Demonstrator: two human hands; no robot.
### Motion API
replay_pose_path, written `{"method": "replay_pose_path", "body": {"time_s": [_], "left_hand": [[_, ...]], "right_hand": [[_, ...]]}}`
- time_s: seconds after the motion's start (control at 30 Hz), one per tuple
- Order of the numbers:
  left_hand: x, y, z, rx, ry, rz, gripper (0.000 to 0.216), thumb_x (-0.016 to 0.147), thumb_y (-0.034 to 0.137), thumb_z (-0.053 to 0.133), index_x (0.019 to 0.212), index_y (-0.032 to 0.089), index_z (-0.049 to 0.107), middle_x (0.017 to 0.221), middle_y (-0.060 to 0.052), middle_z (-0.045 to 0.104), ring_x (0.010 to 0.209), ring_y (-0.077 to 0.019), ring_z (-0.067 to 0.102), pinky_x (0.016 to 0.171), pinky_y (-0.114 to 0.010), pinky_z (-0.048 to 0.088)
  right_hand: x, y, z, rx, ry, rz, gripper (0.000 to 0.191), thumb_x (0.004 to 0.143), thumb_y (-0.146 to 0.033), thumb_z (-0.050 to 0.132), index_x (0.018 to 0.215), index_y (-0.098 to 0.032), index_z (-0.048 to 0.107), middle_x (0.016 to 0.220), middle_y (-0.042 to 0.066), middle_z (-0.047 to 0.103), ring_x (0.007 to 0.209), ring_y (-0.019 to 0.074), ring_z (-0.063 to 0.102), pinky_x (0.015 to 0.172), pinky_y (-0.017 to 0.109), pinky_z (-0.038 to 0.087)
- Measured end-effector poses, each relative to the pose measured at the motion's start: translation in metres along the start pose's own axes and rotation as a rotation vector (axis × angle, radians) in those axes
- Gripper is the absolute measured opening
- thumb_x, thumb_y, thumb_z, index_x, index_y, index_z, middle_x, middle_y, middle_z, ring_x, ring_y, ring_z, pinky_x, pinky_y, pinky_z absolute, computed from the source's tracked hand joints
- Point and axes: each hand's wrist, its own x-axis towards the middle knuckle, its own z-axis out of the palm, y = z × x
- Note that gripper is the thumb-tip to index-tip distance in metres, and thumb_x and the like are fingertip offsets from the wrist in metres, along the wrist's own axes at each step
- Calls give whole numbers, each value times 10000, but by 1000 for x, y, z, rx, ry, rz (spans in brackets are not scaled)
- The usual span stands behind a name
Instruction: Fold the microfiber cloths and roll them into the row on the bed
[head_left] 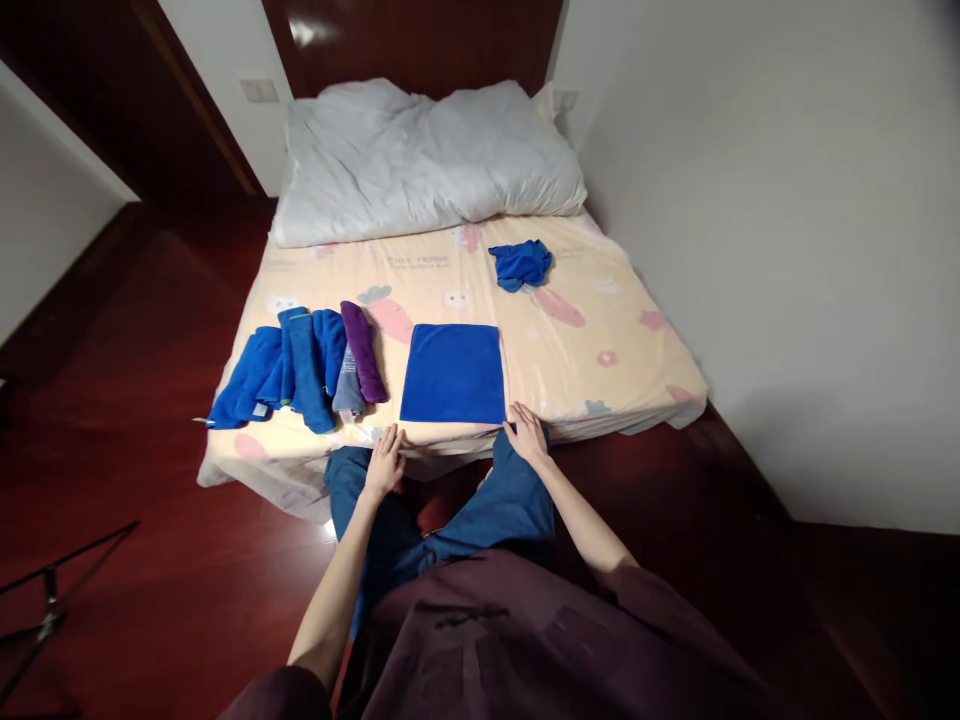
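Note:
A blue square cloth (454,373) lies flat and smooth on the bed, close to its front edge. At its near left corner is my left hand (386,463), resting on the bed edge with fingers stretched out and nothing visible in them. My right hand (529,435) is by the near right corner, thumb and fingers apart, the thumb close to or touching the cloth's corner. To the left lie several rolled blue towels (304,365), a grey-blue roll (349,385) and a purple roll (363,350). A crumpled blue cloth (520,265) sits farther back on the right.
The bed (600,360) has a pale yellow sheet with carrot prints. A white quilt or pillow (427,160) spans its head end. A white wall (787,250) stands to the right. Black stand legs (50,610) are on the dark red floor at the lower left.

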Motion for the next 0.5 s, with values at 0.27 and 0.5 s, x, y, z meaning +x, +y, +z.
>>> {"method": "replay_pose_path", "body": {"time_s": [0.27, 0.5], "left_hand": [[48, 1, -23, 101, 13, 56, 396, 899, 111, 434, 1236, 136, 641, 1341, -187, 618, 1286, -306, 561, 1089, -472, 473], [103, 3, -21, 264, -211, 250, 554, 859, 5, 398, 1341, 169, 618, 1503, -147, 524, 1435, -258, 458, 1169, -473, 415]], "right_hand": [[-12, -19, -2, -25, 18, -245, 411, 964, -132, 453, 1299, -156, 689, 1404, 112, 629, 1286, 262, 582, 1093, 442, 465], [13, -32, 9, -195, -107, -320, 469, 888, -53, 525, 1333, -106, 664, 1407, 160, 613, 1314, 270, 575, 1105, 410, 459]]}}
